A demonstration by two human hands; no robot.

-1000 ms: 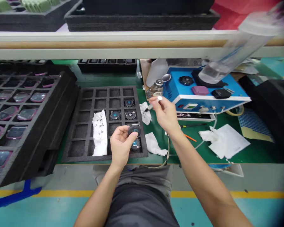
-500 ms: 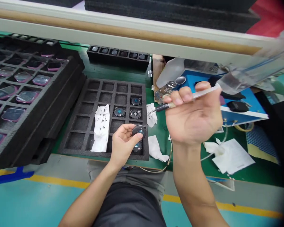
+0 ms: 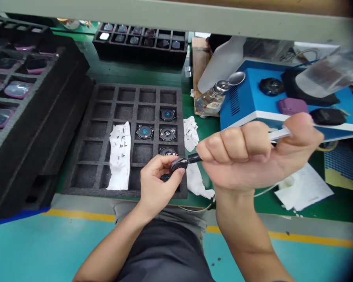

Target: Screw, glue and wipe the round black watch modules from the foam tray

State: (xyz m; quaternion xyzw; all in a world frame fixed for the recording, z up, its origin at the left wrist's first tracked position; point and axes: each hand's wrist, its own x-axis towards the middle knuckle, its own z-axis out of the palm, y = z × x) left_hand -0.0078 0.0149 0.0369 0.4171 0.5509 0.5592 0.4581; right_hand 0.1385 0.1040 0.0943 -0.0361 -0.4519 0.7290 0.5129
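Observation:
A small round black watch part is pinched between the thumb and fingers of my left hand, tilted, over the lower right of a dark foam tray. My right hand is wrapped round a white syringe-like tool, thumb at its far end. The tool's black tip meets the part's edge, or is very near it. Round parts lie in the tray's right compartments, among them one with a teal centre. Across the tray lies a white paper strip bearing small dark pieces.
Stacked foam trays of purple-edged pieces stand left. Behind is another foam tray. To the right are a glass bottle, a blue box and white papers. A pale shelf beam crosses the top.
The tool's tip has come from the right to the held part, and my right hand has closed more tightly round it. The held part has tilted. The camera view has shifted.

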